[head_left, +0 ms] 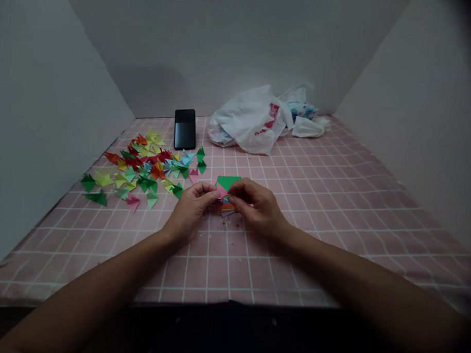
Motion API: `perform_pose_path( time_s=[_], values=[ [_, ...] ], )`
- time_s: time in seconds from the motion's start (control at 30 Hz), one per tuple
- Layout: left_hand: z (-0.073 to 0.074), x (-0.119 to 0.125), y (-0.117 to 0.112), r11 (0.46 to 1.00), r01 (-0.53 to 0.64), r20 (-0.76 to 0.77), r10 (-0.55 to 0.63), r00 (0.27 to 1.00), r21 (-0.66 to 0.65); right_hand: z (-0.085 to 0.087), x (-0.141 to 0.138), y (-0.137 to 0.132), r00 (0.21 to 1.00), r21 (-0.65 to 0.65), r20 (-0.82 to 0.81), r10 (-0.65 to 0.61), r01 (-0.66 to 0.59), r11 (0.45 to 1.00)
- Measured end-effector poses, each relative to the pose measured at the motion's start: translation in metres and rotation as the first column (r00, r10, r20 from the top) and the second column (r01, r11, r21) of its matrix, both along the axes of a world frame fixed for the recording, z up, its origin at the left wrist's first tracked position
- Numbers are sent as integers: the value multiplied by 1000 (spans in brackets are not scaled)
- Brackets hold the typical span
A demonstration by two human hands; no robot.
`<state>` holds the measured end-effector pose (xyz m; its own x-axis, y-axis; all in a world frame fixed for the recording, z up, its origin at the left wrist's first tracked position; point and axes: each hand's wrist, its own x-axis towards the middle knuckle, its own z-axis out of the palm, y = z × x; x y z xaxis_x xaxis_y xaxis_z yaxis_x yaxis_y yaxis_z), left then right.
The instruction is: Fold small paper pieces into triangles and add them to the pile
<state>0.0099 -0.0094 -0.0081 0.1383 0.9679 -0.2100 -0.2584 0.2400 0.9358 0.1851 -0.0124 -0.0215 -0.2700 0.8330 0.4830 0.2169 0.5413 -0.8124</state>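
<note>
Two hands pinch origami paper (227,183) (pink and green sheets), left hand (193,210) and right hand (256,206) nearly touching; folded paper triangles (142,169) lie left of the paper.

The small stack of green, pink and blue folded paper (228,183) is mostly hidden by the fingers of the left hand (193,211) and right hand (255,206), so its exact shape cannot be told. Both bare forearms (89,300) run off the lower edge. A blue-patterned item (303,111) sits partly behind a white plastic bag (249,122). Pale specks (224,224) on the pink grid-patterned desk (318,235) are too small to identify.
</note>
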Motion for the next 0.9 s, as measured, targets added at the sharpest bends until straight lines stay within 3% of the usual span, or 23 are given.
perform_pose_path(
  time_s=[0.2, 0.63, 0.9],
  values=[
    [0, 0, 0, 1000, 27, -28, -27, 999, -9, -1, 0, 0, 995, 157, 95, 8, -23, 987],
    [-1, 0, -2, 991, 71, 6, -71, 997, -113, 0, 0, 0, 990, 194, 142, 14, -42, 980],
    [-2, -2, -1, 988, 108, 31, -105, 994, -111, 0, 1, 1, 987, 210, 158, 13, -46, 977]
  ],
)
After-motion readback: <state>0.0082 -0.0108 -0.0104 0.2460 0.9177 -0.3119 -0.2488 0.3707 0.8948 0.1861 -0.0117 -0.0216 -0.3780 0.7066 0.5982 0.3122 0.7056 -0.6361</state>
